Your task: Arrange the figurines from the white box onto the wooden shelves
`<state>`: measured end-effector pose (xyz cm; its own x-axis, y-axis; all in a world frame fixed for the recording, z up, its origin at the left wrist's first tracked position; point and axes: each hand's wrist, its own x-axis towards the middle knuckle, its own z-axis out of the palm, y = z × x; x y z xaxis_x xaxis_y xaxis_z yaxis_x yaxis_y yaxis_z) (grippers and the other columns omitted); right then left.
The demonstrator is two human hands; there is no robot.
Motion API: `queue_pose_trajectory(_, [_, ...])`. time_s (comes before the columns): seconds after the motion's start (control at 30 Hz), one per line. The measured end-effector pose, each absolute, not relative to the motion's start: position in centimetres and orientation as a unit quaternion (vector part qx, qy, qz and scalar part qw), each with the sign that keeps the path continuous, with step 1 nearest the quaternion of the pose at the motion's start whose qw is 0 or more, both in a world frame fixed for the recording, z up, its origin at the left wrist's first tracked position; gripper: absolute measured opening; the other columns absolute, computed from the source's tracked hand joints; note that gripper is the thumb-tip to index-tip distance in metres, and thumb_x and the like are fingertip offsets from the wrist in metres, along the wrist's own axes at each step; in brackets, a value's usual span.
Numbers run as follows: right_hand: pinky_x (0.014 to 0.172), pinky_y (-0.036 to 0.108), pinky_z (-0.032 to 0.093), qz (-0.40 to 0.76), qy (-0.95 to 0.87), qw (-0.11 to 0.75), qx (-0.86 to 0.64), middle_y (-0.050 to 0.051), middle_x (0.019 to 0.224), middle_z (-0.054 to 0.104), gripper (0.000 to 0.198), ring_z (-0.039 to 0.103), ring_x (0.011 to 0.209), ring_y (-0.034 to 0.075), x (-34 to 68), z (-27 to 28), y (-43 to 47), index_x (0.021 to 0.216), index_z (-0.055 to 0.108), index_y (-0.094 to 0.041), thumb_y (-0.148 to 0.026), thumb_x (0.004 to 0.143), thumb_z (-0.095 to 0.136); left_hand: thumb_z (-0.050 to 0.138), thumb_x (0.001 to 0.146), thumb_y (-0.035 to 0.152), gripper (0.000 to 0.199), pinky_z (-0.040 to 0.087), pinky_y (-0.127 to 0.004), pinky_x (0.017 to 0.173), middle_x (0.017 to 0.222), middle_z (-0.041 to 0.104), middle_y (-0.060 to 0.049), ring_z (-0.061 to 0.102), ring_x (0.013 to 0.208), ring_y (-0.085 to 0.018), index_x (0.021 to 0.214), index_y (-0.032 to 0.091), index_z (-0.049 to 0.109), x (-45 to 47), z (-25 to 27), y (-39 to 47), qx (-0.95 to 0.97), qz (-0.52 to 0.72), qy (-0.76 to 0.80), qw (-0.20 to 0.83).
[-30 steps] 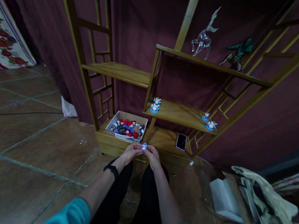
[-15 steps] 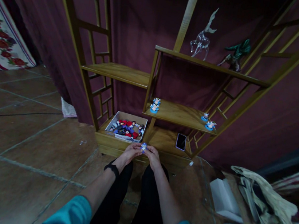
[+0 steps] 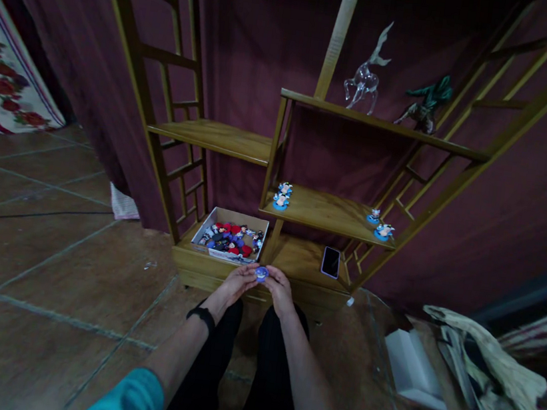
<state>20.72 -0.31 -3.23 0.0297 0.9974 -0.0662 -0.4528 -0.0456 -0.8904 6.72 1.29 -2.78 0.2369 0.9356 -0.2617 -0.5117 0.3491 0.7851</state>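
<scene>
A small purple and white figurine point(image 3: 261, 273) is held between my two hands, in front of the shelf unit's lowest board. My left hand point(image 3: 239, 281) pinches it from the left; a dark band circles that wrist. From the right, the fingers of my right hand point(image 3: 279, 288) close on its other side. Just beyond my left hand sits an open cardboard box point(image 3: 203, 231) full of red, purple and dark figurines point(image 3: 235, 237). Blue-based figurines point(image 3: 281, 201) stand at the left end of the middle shelf, and two more figurines point(image 3: 383, 231) at its right end.
The wooden shelf unit point(image 3: 212, 136) stands against a dark red curtain. A phone point(image 3: 331, 262) lies on its lowest board. Up top are a glass deer point(image 3: 365, 82) and a green-brown statuette point(image 3: 428, 104). White boxes point(image 3: 414, 365) and a pale bag point(image 3: 498, 369) lie on the right floor.
The figurine has been turned in my fingers, so a rounder purple side now faces up. Both hands stay in nearly the same place; the view has tilted slightly.
</scene>
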Motion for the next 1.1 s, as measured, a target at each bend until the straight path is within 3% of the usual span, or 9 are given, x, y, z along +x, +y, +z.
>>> queue_pose_trajectory(0.7, [0.073, 0.031, 0.048, 0.573, -0.377, 0.596, -0.418, 0.003, 0.086, 0.068, 0.036, 0.061, 0.079, 0.018, 21.2, -3.2, -0.4, 0.088, 0.066, -0.021, -0.035, 0.055, 0.072, 0.075, 0.055, 0.009, 0.033, 0.046, -0.029, 0.075, 0.080, 0.069, -0.007, 0.063, 0.072, -0.016, 0.086, 0.013, 0.064, 6.8, -1.4, 0.4, 0.323, 0.500, 0.360, 0.718])
queue_pose_trajectory(0.93, [0.072, 0.034, 0.049, 0.594, -0.350, 0.597, -0.410, 0.002, 0.080, 0.067, 0.033, 0.061, 0.076, 0.019, 21.0, -2.6, -0.7, 0.086, 0.065, -0.020, -0.030, 0.055, 0.071, 0.073, 0.058, 0.008, 0.030, 0.047, -0.024, 0.071, 0.077, 0.068, -0.005, 0.062, 0.069, -0.012, 0.086, 0.014, 0.064, 6.9, -1.1, 0.2, 0.319, 0.480, 0.373, 0.727])
queue_pose_trajectory(1.1, [0.071, 0.033, 0.050, 0.609, -0.332, 0.598, -0.401, 0.004, 0.088, 0.067, 0.037, 0.062, 0.079, 0.019, 21.1, -2.4, -0.8, 0.088, 0.064, -0.019, -0.031, 0.054, 0.073, 0.073, 0.059, 0.009, 0.030, 0.048, -0.023, 0.071, 0.081, 0.067, -0.005, 0.062, 0.071, -0.012, 0.088, 0.015, 0.065, 6.9, -0.9, 0.2, 0.305, 0.473, 0.376, 0.736])
